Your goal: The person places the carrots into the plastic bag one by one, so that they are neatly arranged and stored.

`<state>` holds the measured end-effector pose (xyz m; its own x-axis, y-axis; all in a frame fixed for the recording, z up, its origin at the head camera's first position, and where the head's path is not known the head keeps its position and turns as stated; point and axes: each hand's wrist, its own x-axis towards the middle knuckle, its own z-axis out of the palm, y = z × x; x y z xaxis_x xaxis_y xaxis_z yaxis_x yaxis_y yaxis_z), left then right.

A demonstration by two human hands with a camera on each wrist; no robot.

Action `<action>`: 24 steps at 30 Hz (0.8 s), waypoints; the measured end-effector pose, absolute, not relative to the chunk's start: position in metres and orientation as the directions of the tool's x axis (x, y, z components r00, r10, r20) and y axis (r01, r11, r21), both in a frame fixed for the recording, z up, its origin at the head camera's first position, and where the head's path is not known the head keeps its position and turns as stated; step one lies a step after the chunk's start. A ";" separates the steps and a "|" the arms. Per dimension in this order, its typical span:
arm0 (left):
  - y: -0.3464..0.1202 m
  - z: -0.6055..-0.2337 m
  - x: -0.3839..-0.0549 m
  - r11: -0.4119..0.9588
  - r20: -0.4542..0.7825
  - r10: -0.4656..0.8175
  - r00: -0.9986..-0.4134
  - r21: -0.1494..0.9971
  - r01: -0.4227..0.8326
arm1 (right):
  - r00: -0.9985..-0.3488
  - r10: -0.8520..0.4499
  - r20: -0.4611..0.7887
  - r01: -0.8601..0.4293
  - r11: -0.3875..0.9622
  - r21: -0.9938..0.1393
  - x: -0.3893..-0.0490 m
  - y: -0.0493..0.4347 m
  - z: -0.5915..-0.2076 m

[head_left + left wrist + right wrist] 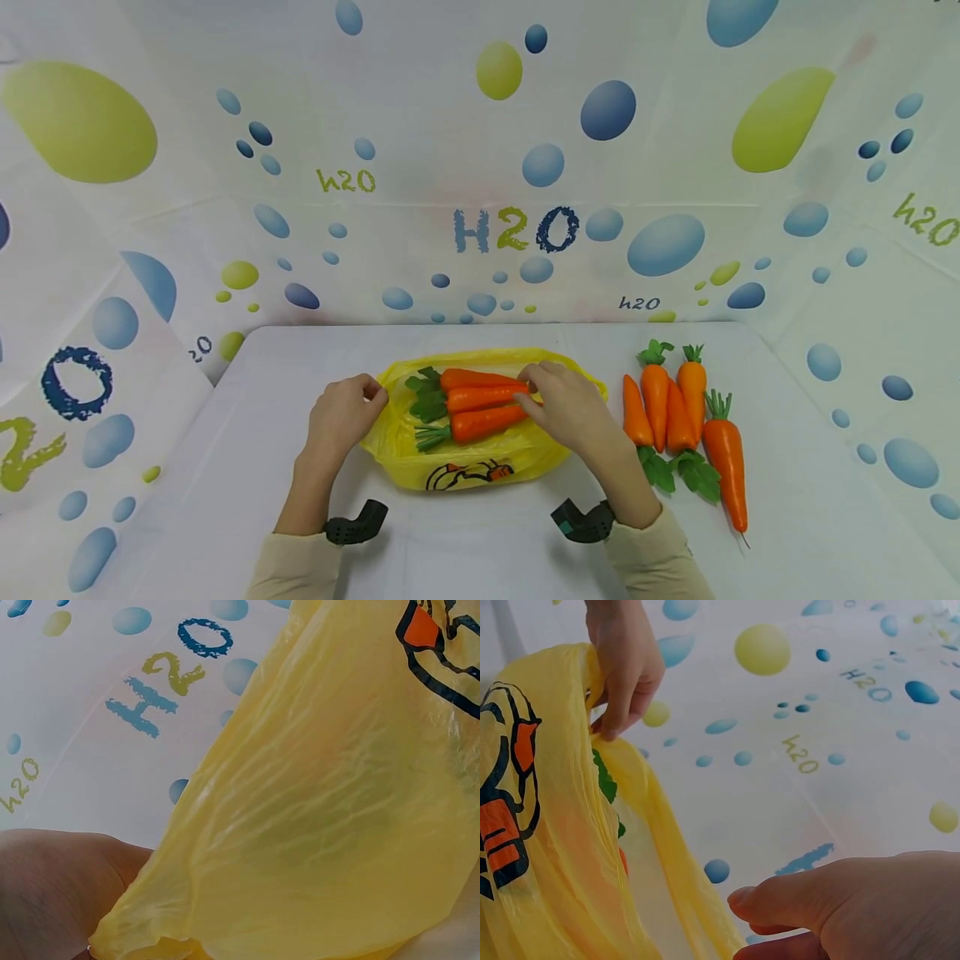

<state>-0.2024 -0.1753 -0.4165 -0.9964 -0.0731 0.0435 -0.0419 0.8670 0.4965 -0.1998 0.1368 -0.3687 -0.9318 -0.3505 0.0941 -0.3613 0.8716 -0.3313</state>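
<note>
By the left hand [339, 419], fingers curled, the left rim of a crinkled yellow plastic bag [405, 471] is pinched; the right hand [567, 407] is held, fingers loosely parted, near the tips of three orange, green-topped carrots [480, 398] laid inside; whether they are touched cannot be told.

Lying open, mouth upward, on white tabletop [450, 550]: crinkled, thin yellow plastic bag [405, 473] with black-and-orange print on front | resting inside, side by side, green tops left, tips right: three long, tapered, glossy orange carrots [482, 397]
</note>
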 end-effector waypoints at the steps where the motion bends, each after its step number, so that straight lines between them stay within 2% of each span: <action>1: -0.175 -0.417 -0.203 0.867 0.043 -0.072 -0.996 0.496 -0.041 | -0.931 -0.352 0.094 -0.362 0.871 -0.332 -0.200 0.137 -0.369; 24: -0.174 -0.416 -0.204 0.867 0.028 -0.074 -0.997 0.496 -0.051 | -0.923 -0.368 0.114 -0.385 0.858 -0.340 -0.200 0.136 -0.371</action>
<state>-0.2036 -0.1739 -0.4162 -0.9969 -0.0742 0.0277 -0.0507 0.8666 0.4964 -0.1998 0.1363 -0.3715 -0.9226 -0.3684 0.1140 -0.3847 0.8582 -0.3399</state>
